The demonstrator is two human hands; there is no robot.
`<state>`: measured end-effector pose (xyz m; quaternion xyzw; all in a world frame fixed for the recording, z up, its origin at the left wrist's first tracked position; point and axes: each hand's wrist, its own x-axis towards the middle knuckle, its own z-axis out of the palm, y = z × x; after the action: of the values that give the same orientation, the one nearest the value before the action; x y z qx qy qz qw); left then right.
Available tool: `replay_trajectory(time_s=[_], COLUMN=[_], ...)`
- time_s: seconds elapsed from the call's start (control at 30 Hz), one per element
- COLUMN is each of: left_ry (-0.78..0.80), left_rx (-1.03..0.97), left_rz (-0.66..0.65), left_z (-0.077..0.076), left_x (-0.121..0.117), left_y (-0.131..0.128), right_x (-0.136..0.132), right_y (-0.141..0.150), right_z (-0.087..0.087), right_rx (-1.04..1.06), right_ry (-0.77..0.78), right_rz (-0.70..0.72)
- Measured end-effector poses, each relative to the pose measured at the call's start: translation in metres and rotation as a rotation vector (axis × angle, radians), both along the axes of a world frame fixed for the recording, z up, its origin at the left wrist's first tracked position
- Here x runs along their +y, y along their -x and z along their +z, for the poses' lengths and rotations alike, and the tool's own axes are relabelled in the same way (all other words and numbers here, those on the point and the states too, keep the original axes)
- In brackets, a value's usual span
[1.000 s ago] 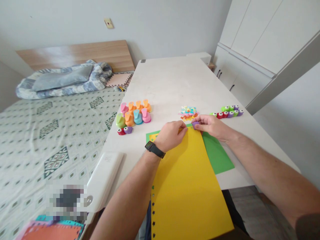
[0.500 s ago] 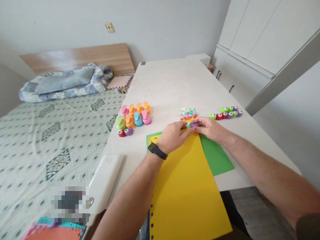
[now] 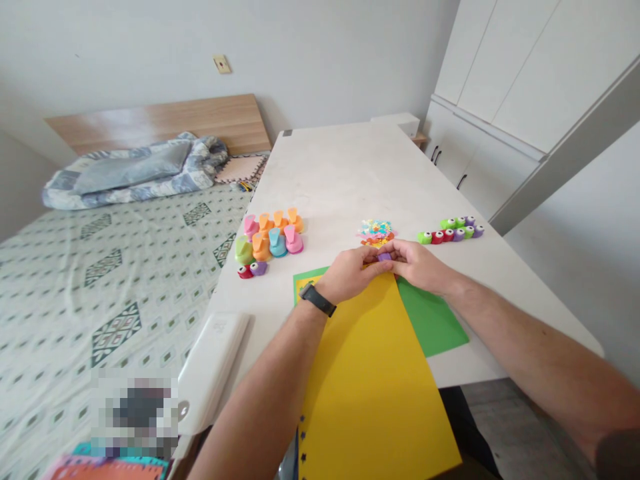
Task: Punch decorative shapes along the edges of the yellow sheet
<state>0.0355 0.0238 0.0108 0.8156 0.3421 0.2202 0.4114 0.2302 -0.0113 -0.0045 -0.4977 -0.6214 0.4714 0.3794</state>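
Observation:
My left hand [image 3: 349, 274], with a black watch on the wrist, pinches the far edge of a long yellow sheet [image 3: 373, 380] that hangs over the near table edge. My right hand [image 3: 417, 264] is closed on a small purple punch [image 3: 385, 256] set on that same edge, and the fingers of both hands meet there. A green sheet [image 3: 434, 318] lies under the yellow one. Just beyond the hands sits a little heap of coloured paper cut-outs [image 3: 375, 231].
On the white table [image 3: 350, 167] stand a cluster of larger pastel punches [image 3: 270, 235], two small punches [image 3: 251, 270] and a row of small punches [image 3: 451, 231]. A white device [image 3: 213, 360] lies at the near left corner. A bed [image 3: 100, 267] is left, cupboards right.
Both hands and the yellow sheet's far edge have shifted slightly left and nearer together. The purple punch stays in the right hand's grip on the edge.

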Motion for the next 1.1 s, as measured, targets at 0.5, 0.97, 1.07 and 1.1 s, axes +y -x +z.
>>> replay_trajectory(time_s=[0.5, 0.97, 1.07, 1.1], left_ry=[-0.042, -0.037, -0.027, -0.026], left_rx=[0.025, 0.016, 0.015, 0.013], left_rz=[0.007, -0.038, -0.05, -0.05], left_z=[-0.0005, 0.002, 0.0009, 0.0006], left_x=[0.0009, 0.0013, 0.0018, 0.0019], left_y=[0.0029, 0.0012, 0.0013, 0.0012], right_x=[-0.0008, -0.0042, -0.0041, -0.0041], right_y=[0.0033, 0.0046, 0.0056, 0.0059], right_z=[-0.004, -0.0032, -0.0035, -0.0036], right_rx=[-0.075, -0.152, -0.138, -0.135], right_ry=[-0.089, -0.115, -0.109, -0.11], right_rz=[0.024, -0.008, 0.001, 0.001])
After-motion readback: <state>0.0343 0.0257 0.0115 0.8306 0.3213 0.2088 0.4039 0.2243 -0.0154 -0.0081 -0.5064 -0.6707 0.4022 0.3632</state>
